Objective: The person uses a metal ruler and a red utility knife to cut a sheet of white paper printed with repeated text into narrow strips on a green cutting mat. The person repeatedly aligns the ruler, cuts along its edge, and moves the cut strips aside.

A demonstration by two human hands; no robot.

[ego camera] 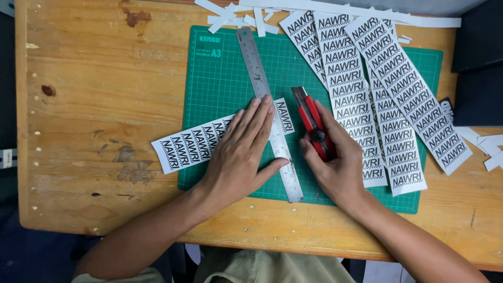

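My left hand lies flat, fingers spread, pressing a long steel ruler and a white printed paper strip onto a green cutting mat. The strip runs under the ruler, and a short printed end shows on the ruler's right side. My right hand grips a red and black utility knife, its blade end pointing away from me, lying just right of the ruler on the mat.
Several long printed paper strips fan out over the mat's right half. White paper offcuts lie along the far edge and more scraps at the right. The wooden table carries all this. Dark objects stand at the right edge.
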